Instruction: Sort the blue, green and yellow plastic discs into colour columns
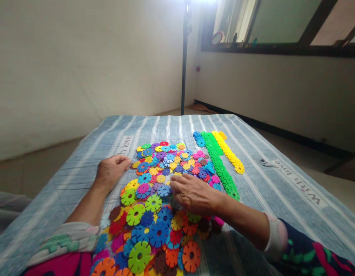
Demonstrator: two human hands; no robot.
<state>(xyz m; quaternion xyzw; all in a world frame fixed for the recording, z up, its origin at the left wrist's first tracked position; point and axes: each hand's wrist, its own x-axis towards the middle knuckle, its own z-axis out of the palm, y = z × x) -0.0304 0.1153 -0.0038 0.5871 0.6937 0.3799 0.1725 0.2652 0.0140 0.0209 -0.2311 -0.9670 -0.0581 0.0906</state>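
Observation:
A broad heap of notched plastic discs (139,214) in many colours spreads over the striped cloth. At the heap's left edge is my left hand (112,170), its thumb and fingers pinched together; what they hold, if anything, is hidden. My right hand (191,193) lies over the right middle of the heap with its fingers curled down and closed. The fingertips and whatever is in them cannot be made out. Beyond the right hand, overlapping green discs (216,161) form a long row. A shorter row of yellow discs (227,151) runs beside it.
A few blue discs (199,140) lie by the green row's far end. The blue-grey striped cloth (79,165) covers the table. A dark cord (267,164) rests at the right. Behind the table stands a lamp pole (184,65), near the walls and a window.

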